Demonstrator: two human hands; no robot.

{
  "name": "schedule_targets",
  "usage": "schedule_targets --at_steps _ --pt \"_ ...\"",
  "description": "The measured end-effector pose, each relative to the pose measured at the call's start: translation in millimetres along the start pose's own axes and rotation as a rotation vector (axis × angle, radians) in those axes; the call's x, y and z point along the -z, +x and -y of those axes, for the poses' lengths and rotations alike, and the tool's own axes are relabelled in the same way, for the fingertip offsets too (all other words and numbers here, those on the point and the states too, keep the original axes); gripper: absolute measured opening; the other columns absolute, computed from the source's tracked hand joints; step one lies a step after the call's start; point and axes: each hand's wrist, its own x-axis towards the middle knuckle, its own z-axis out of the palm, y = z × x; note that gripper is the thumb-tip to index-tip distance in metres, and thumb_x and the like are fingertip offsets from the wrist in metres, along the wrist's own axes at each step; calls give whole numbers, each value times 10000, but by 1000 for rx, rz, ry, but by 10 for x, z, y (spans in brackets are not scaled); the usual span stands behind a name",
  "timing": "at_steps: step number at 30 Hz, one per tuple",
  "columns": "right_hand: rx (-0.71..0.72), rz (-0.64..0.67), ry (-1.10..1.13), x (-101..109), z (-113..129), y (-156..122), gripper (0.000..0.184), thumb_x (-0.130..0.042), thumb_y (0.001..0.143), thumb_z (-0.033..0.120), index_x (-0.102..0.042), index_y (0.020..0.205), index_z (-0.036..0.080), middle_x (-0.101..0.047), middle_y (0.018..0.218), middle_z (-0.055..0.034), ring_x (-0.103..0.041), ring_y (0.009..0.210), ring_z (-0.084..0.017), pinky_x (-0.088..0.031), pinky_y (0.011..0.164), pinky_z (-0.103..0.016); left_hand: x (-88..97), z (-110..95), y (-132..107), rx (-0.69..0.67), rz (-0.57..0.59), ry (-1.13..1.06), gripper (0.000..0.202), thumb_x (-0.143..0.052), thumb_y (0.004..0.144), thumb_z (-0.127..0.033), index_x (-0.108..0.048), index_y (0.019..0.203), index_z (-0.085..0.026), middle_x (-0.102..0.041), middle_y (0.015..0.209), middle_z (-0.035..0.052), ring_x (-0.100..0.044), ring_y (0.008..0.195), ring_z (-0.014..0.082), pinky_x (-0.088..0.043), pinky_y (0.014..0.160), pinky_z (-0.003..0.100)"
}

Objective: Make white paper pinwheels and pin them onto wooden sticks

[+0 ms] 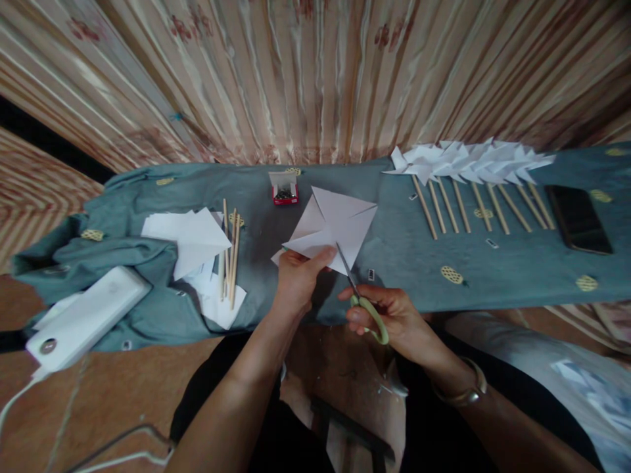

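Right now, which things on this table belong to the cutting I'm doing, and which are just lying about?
In use: paper in left hand; scissors in right hand.
Lying about: paper stack, sticks, red box, pinwheels, phone, white device.

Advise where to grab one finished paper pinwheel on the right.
Take its wooden stick at the near end, from above: the sticks lie flat and spaced apart on the cloth there, while the paper heads overlap at the far end.
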Motion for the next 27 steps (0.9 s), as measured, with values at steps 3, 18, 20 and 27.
schedule_targets --at_steps 3,18,20,27 --pt "14 -2 -7 4 1 -4 360 -827 612 411 -697 844 168 -546 529 64 -481 475 -53 -381 463 -183 -18 -6 -12 -4 21 -1 168 -781 563 -252 -654 635 -169 -664 657 12 -572 587 136 -459 593 260" --pt "20 -26 -18 27 -21 -4 374 -830 606 430 -700 849 177 -559 552 51 -507 478 -61 -406 451 -184 -45 8 -21 1 27 17 205 -780 543 -268 -668 681 -165 -676 684 23 -597 618 154 -469 598 269" --pt "18 -27 -28 30 -27 -6 383 -827 610 437 -700 858 174 -559 548 51 -508 475 -62 -406 449 -183 -47 11 -21 -2 32 6 202 -781 542 -260 -669 679 -164 -678 687 25 -600 621 152 -468 601 267" --pt "8 -32 -28 34 -33 -8 384 -825 605 445 -695 844 175 -549 536 57 -501 465 -57 -401 443 -176 -52 5 -28 -1 31 33 178 -773 557 -259 -671 671 -168 -681 687 30 -593 621 156 -473 601 271"
